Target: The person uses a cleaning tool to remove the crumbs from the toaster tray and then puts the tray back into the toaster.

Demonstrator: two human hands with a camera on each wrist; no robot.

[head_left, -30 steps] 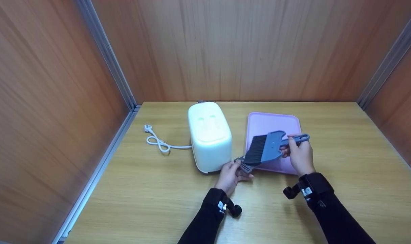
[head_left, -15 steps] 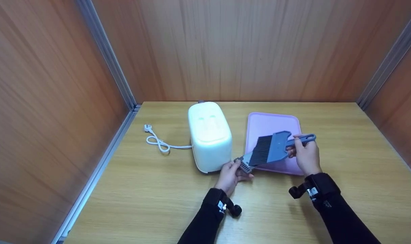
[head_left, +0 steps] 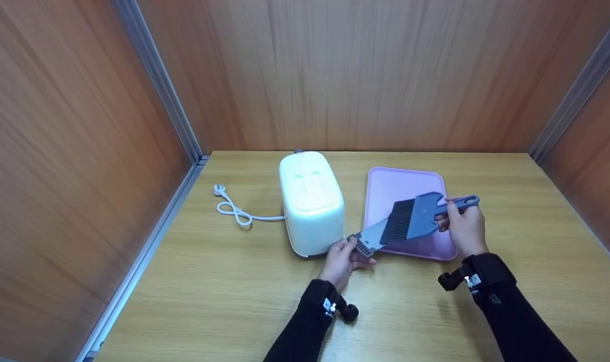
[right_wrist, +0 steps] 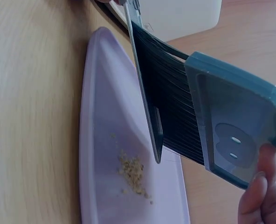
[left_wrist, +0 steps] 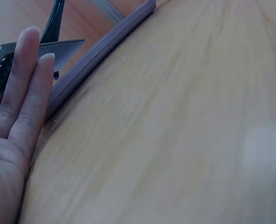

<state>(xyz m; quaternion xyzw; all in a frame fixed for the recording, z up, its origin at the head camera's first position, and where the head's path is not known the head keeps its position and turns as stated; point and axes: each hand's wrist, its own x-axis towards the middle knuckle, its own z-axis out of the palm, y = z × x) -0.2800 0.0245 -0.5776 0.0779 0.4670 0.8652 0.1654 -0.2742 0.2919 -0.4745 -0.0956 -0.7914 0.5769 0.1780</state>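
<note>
In the head view my left hand (head_left: pixel 339 262) pinches the slotted end of a flat blue-grey dustpan (head_left: pixel 374 234); two of its fingers (left_wrist: pixel 28 102) lie straight below it in the left wrist view. My right hand (head_left: pixel 464 229) grips the handle of a blue hand brush (head_left: pixel 423 217) with dark bristles (right_wrist: pixel 175 95). The bristles lie over the dustpan, which tilts above a lilac tray (head_left: pixel 388 177). Small tan crumbs (right_wrist: pixel 132 173) are scattered on the tray, seen in the right wrist view. Fingers hide part of the dustpan's end.
A white toaster (head_left: pixel 312 203) stands left of the tray, close by my left hand. Its white cord (head_left: pixel 244 216) lies knotted on the wooden table (head_left: pixel 224 301), ending in a plug (head_left: pixel 219 190). Wood-grain panels (head_left: pixel 355 75) enclose the back and sides.
My right hand and the brush have slid rightward, drawing the bristles along the dustpan and baring more of its surface. My left hand stays in place. The tray's near right corner has become more visible.
</note>
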